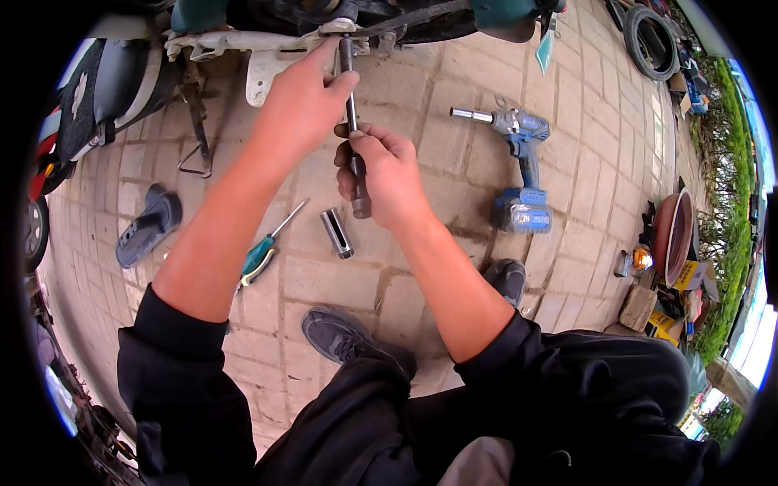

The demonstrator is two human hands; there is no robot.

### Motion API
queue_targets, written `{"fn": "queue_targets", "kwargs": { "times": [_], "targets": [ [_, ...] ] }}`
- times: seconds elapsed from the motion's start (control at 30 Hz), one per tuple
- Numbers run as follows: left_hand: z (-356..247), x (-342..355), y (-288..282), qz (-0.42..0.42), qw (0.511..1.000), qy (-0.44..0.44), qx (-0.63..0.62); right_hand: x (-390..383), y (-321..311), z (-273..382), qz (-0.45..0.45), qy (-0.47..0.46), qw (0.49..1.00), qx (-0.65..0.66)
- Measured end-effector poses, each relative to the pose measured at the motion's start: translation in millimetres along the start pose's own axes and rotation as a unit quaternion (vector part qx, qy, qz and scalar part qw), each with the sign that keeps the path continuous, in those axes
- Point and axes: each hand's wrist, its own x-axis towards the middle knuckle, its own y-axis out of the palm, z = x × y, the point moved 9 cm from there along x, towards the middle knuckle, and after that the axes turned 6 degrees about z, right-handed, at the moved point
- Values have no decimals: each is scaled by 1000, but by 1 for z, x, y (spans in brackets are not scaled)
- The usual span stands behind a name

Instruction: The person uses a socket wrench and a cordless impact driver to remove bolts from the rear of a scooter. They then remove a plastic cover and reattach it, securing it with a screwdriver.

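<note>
My left hand (308, 101) is closed at the upper end of a long metal socket tool (349, 61), where it meets a pale metal bracket (267, 77) on the underside of a vehicle (405, 18). My right hand (377, 166) grips the tool's dark lower part. On the paving below lie a hollow steel socket (337, 233), a screwdriver (284, 219) and pliers with teal-and-cream handles (258, 267). To the right of my right hand lies a blue cordless impact wrench (523, 166) with a long socket on its nose.
A grey sandal (148, 225) and a stand leg (197, 146) are at left, beside a scooter (113, 81). At right are a tyre (651, 44), a reddish basin (671, 235), a wooden block (638, 305) and a hedge (711, 162). My shoes (332, 332) rest on the paving (454, 275).
</note>
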Motion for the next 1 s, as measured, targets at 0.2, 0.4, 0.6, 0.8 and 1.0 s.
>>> {"fn": "queue_targets", "kwargs": {
  "times": [0.2,0.4,0.6,0.8,1.0],
  "targets": [
    [69,-98,27,-56,970,-99,-214,9,8,-6,-3,-18,999,-43],
    [67,-130,73,122,840,-169,-501,23,6,17,23,-64,978,-195],
    [69,-130,72,125,864,-173,-455,61,-19,118,-86,-215,972,-45],
    [70,-130,79,152,890,-152,-402,76,-15,116,-30,-195,980,-11],
    [67,-128,74,126,891,-143,-413,78,-13,124,-21,-210,975,-69]
  ]
}}
